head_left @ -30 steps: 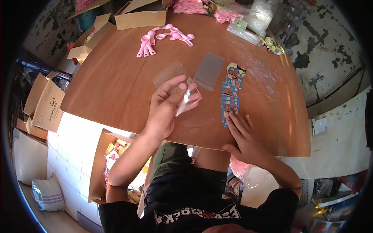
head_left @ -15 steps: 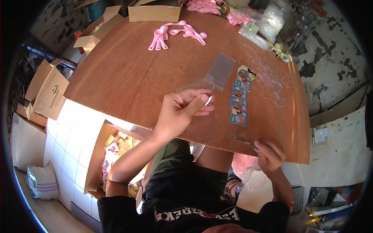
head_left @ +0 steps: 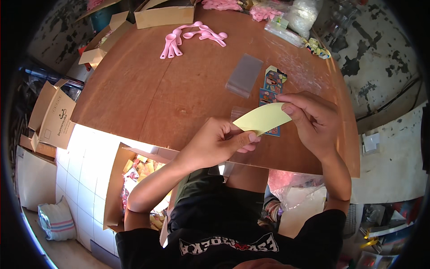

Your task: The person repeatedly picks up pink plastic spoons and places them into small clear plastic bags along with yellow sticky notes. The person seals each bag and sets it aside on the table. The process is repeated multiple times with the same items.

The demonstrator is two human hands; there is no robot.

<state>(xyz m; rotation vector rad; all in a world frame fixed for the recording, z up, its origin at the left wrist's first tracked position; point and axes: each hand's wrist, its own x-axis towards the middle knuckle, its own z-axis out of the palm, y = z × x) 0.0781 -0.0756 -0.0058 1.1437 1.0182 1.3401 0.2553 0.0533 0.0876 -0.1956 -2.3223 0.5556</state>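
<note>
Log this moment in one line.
left hand: pinching pale-yellow card; right hand: pinching same card; pink spoons: on table; blue cards: on table

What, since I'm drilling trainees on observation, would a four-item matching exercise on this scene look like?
1. Yellow card
2. Spoons
3. Clear bag stack
4. Sack

A. White with stripes
B. Lying flat beside the blue cards
C. Held between left hand and right hand
D. Pink

Pairs: 1-C; 2-D; 3-B; 4-A
</note>
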